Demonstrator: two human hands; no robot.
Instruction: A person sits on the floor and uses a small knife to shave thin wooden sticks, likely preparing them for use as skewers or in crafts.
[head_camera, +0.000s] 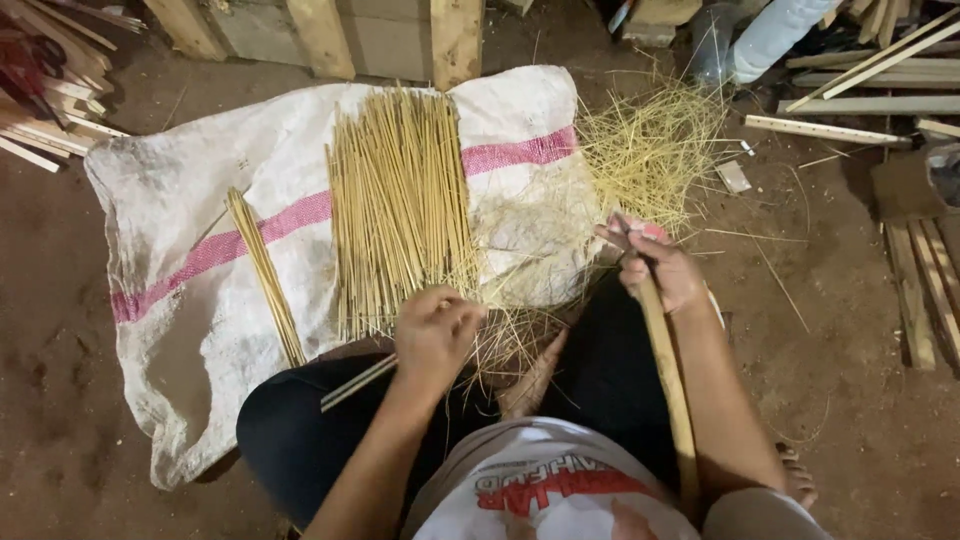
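Evidently a thin bamboo strip (358, 382) is pinched in the closed left hand (435, 335), a long-handled knife (665, 380) clasped in the right hand (660, 268).
Light, springy and splintery, the strip is best held mid-length; finished sticks (400, 200) lie on the sack (180, 200) at twelve o'clock.

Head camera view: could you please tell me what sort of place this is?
Probably an earthen-floored bamboo craft workshop: split bamboo sticks lie on a woven sack, shavings and wood offcuts lie around.
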